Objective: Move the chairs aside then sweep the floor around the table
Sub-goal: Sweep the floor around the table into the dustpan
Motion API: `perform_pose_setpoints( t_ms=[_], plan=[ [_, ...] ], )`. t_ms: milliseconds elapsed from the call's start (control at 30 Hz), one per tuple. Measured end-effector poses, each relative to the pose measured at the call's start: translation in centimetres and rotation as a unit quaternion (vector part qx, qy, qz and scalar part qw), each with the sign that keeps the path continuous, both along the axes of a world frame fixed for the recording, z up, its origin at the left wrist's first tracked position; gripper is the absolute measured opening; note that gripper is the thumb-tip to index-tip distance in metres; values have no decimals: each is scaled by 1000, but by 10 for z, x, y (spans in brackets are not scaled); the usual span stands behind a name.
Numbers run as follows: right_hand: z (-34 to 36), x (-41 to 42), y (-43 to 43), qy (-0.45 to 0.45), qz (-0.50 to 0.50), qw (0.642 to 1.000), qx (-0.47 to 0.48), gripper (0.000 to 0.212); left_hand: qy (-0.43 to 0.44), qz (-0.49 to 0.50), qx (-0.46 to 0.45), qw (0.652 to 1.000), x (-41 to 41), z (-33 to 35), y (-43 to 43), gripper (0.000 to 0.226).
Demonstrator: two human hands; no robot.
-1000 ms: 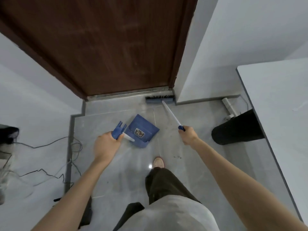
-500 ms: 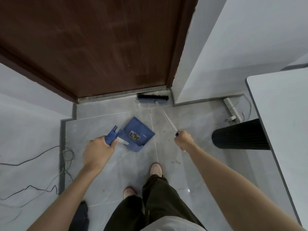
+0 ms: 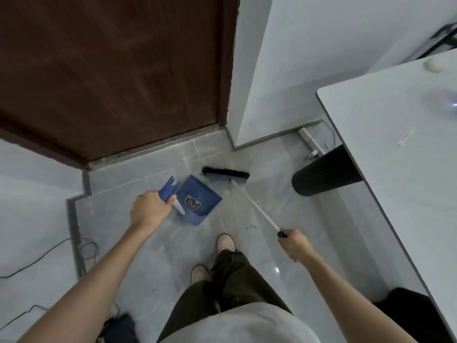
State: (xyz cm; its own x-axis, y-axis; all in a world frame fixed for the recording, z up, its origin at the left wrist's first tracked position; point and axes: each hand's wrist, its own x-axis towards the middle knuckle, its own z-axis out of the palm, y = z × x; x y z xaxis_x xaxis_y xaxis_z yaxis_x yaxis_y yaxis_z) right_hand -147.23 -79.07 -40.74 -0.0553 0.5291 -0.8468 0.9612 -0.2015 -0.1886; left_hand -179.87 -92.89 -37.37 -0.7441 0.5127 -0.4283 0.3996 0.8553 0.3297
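Note:
A blue dustpan (image 3: 197, 201) sits on the grey tiled floor in front of the brown door. My left hand (image 3: 149, 210) grips its handle from the left. My right hand (image 3: 295, 243) holds the end of a white broom stick (image 3: 254, 206). The broom's blue head with black bristles (image 3: 226, 174) rests on the floor just right of the dustpan's far edge. A few dark specks of dirt (image 3: 249, 227) lie on the tiles under the stick. The white table (image 3: 395, 149) fills the right side.
The brown door (image 3: 111, 75) is shut ahead. The table's black ribbed leg (image 3: 326, 174) stands right of the broom, with a white power strip (image 3: 310, 141) behind it by the wall. Cables (image 3: 86, 248) trail on the floor at left. My feet (image 3: 225, 242) are below the dustpan.
The broom head has been pulled back from the door threshold toward the dustpan. My view has shifted left and back, showing more of the table.

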Motion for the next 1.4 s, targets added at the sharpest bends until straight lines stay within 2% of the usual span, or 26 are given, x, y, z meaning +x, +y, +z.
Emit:
perform_pose_setpoints(
  t_ms=[133,267,367,500,700,833,933,1000,1033,1100,1133,1400],
  plan=[
    [17,10,-6,49,-91,994,17,37,37,-93,-24,995,6,-8,-3,37],
    [17,3,-8,64,-145,986,59,40,45,-145,-20,988,8,-9,-3,38],
    [16,-5,11,27,-107,989,101,37,61,-178,-34,982,12,-10,-6,42],
    [13,-10,34,-24,-56,993,102,36,80,-217,-41,972,7,-14,-6,40],
    [2,-22,28,-36,-108,993,28,39,63,-221,-34,973,17,-15,10,37],
    [12,-40,20,-33,-98,994,-15,34,46,-196,-30,979,21,-5,21,35],
    [27,-39,-2,-34,-77,991,-100,18,40,-187,-27,981,26,5,29,34],
    [47,-34,-21,-44,-129,974,-180,12,39,-188,-25,981,26,9,28,33],
    [58,-30,-25,-27,-152,964,-215,14,38,-189,-24,981,25,11,28,33],
    [76,-17,-29,18,-189,953,-237,37,31,-182,-15,983,24,12,26,33],
    [83,-10,-29,37,-205,950,-234,43,27,-178,-15,983,24,12,24,33],
    [97,43,-64,97,-291,947,-98,40,-19,-219,0,976,48,21,10,37]
  ],
)
